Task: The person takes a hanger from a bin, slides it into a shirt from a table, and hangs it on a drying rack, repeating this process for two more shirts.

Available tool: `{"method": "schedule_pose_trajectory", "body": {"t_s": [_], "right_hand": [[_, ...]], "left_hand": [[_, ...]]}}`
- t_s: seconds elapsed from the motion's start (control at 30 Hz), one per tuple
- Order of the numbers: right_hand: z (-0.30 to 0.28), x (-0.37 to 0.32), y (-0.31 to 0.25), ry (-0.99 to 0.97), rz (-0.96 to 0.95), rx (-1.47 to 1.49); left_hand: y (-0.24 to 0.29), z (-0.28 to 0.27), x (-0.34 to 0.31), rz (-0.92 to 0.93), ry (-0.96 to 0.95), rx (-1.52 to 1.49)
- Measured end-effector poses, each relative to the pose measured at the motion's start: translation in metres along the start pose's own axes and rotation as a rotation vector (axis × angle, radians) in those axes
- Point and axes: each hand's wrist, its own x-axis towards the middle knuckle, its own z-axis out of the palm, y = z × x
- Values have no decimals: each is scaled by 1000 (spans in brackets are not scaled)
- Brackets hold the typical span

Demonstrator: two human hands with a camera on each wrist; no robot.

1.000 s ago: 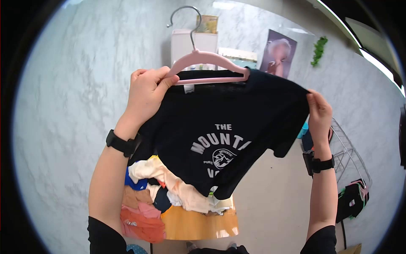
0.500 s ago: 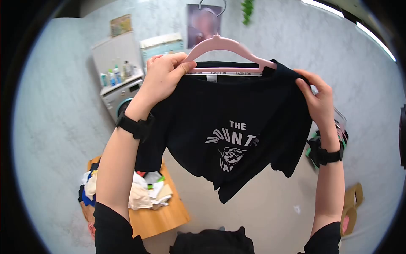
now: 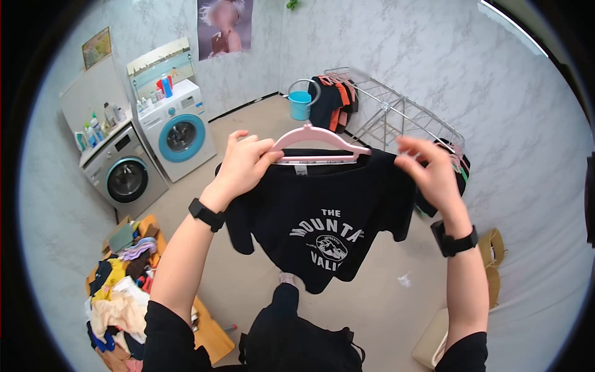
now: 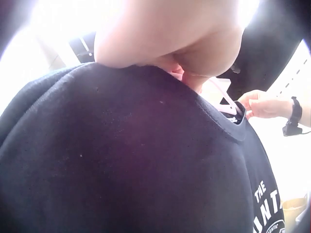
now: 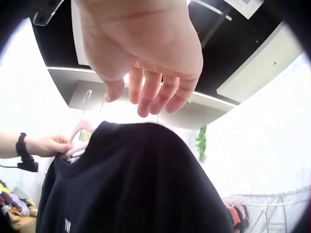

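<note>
A black T-shirt (image 3: 273, 204) with white lettering hangs on a pink hanger (image 3: 312, 134) in front of the person. The left hand (image 3: 243, 164) grips the hanger's left arm together with the shirt's shoulder, thumb at the front. In the left wrist view, that hand covers much of the left shoulder. The right hand (image 3: 432, 173) is raised by the other shoulder. Its loosely bent fingers (image 5: 149, 94) hover above the cloth in the right wrist view and hold nothing. The neckline lies over the hanger's lower bar, and the shirt's hem hangs free.
Clothes (image 3: 121, 304) are heaped on a wooden table (image 3: 214, 338) at lower left. Two washing machines (image 3: 181, 136) stand at back left. A metal drying rack (image 3: 387, 108) with hung garments and a blue bucket (image 3: 300, 106) are toward the back right.
The view has swung right, toward the drying rack. The right hand has let go of the shirt's right side and lifted off it. The left hand still holds the hanger, now lower.
</note>
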Motion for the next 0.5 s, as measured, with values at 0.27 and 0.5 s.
{"method": "schedule_pose_trajectory", "body": {"t_s": [0.27,0.5], "right_hand": [[109,72,105,-13,-78,-3],[196,203,174,-35,-111,60]], "left_hand": [[-107,86,55,-25,-100,-84],[-217,118,138,-85,-168,-71]]}}
